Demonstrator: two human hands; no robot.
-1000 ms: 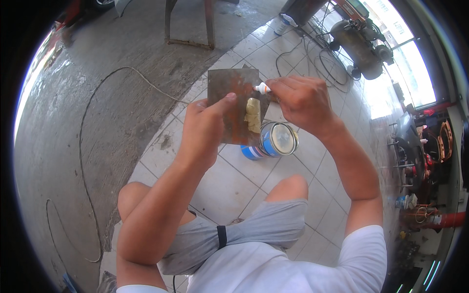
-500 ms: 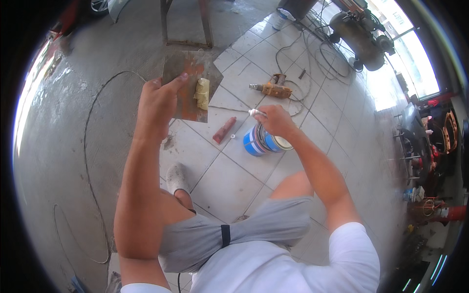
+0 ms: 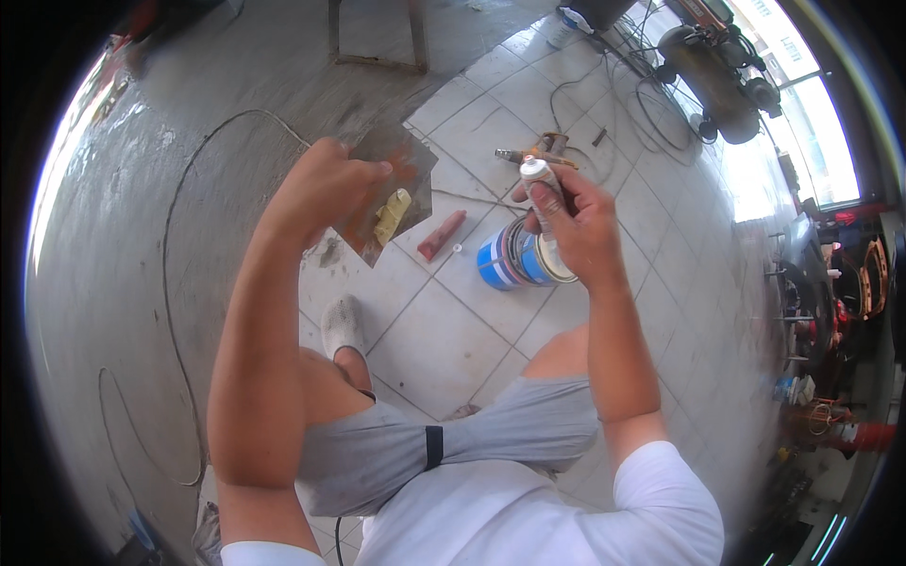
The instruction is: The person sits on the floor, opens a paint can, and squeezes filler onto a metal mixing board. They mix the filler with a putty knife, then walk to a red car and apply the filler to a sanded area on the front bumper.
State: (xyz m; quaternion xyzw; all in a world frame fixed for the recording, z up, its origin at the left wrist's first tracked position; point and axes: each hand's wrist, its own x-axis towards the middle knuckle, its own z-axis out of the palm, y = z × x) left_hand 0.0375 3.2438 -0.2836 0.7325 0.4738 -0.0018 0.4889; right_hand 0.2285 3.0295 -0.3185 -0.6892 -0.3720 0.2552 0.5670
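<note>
My left hand (image 3: pixel 335 193) grips a tilted metal plate (image 3: pixel 403 156) with orange stains and a pale yellow blob of paste (image 3: pixel 392 217) on it. My right hand (image 3: pixel 580 222) is closed round a white tube (image 3: pixel 536 174), its top end raised above two blue paint cans (image 3: pixel 500 267), which stand on the white tiles (image 3: pixel 444 335) and are partly hidden by that hand. Left of the cans a worn red tube (image 3: pixel 439 236) lies beside a small white cap (image 3: pixel 457 248). A yellow power tool (image 3: pixel 541 147) lies beyond my right hand, partly covered by it.
An air compressor (image 3: pixel 703 75) with hoses and cables stands at the back right, near a white container (image 3: pixel 566 28). A metal frame (image 3: pixel 377 58) is at the back on bare concrete (image 3: pixel 123 255), crossed by a long cord. Car parts and clutter (image 3: pixel 840 302) line the right side.
My right hand has come away from the plate and turned the white tube upright above the cans. My left hand has drawn the plate leftward and tilted it.
</note>
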